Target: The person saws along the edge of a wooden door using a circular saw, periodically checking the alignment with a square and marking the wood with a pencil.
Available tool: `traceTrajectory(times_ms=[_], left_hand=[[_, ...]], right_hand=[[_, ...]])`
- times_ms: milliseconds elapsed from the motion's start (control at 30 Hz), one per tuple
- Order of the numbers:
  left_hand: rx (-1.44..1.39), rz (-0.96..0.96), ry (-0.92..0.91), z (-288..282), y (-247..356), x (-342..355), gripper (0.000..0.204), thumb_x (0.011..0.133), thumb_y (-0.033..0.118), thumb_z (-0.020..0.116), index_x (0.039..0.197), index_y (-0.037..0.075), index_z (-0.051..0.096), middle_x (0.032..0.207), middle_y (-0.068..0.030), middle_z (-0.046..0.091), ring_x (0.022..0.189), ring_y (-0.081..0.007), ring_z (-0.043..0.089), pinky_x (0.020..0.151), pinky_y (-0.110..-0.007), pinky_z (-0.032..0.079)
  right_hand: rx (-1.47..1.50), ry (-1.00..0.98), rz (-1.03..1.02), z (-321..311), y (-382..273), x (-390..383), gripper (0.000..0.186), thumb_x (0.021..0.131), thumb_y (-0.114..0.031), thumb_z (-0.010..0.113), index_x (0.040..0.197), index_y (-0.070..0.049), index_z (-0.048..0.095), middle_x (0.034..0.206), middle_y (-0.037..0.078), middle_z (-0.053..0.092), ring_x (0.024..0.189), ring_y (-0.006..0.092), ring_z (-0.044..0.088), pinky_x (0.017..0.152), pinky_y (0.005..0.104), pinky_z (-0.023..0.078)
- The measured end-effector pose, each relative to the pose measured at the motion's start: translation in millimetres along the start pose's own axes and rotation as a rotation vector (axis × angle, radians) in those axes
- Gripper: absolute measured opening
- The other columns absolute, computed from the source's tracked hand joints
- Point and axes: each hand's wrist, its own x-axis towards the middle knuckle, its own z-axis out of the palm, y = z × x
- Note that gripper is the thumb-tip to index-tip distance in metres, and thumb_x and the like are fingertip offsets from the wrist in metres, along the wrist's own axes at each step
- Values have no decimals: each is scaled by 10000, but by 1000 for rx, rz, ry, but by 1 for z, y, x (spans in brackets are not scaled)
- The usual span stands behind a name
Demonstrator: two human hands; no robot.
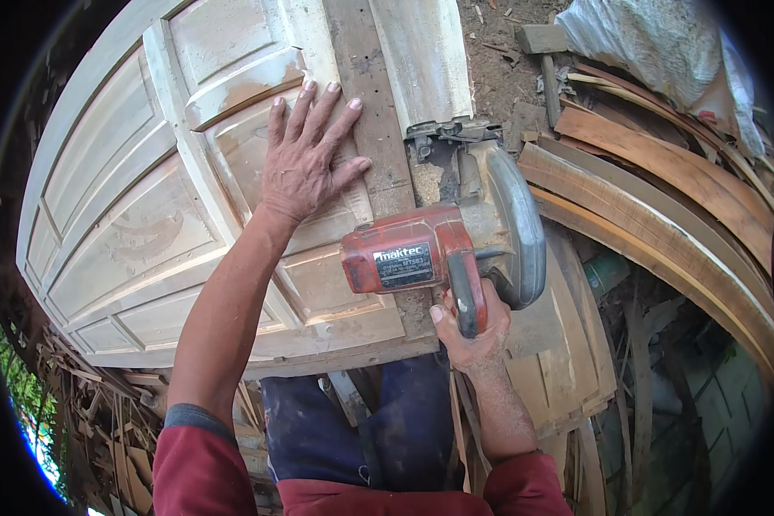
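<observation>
My right hand (477,327) is wrapped round the rear handle of a red and grey circular saw (400,249). The saw's base rests on the worn wooden board and the pale wood at the right edge of a panelled wooden door (159,228). Sawdust coats its guard and my right forearm; the blade is hidden. My left hand (310,163) lies flat with fingers spread on the door's right side, its fingertips beside the dark, nail-holed board (371,95) that runs along the edge. That hand grips nothing.
Curved wooden planks (645,206) are stacked at the right. A white woven sack (654,52) lies at the far right, near a wooden mallet-like block (542,39). Flat wood panels (550,344) sit beside the saw, and scrap wood (129,447) is heaped at the lower left.
</observation>
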Motion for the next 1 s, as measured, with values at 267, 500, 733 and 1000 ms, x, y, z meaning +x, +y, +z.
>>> traceTrajectory(times_ms=[267,500,733,1000], left_hand=[[1,7,7,0,-1,0,783,903,605,595,1559,245,366,1615,-70,320,1529,-290,206,1270,-484,47],[7,-12,0,2,-3,0,769,899,676,547,1548,297,380,1613,-44,331,1529,-267,206,1267,-501,43],[14,-20,-16,2,-2,1,789,888,691,544,1551,299,375,1615,-37,329,1524,-267,218,1266,-502,51],[15,-42,-27,0,-4,-1,773,891,717,516,1551,344,364,1613,-8,334,1516,-234,237,1267,-478,70]], right_hand=[[19,-3,-4,1,-3,7,291,775,-148,779,904,-1,563,705,99,586,618,203,595,586,357,487],[21,6,-13,3,-10,15,295,784,-159,780,910,-1,565,692,95,589,612,201,608,591,355,493],[53,10,28,3,-15,22,300,790,-171,783,920,-6,568,708,101,606,622,197,616,617,359,507],[12,17,51,7,-17,15,278,811,-174,768,932,-2,586,745,68,608,688,147,594,657,318,494]])
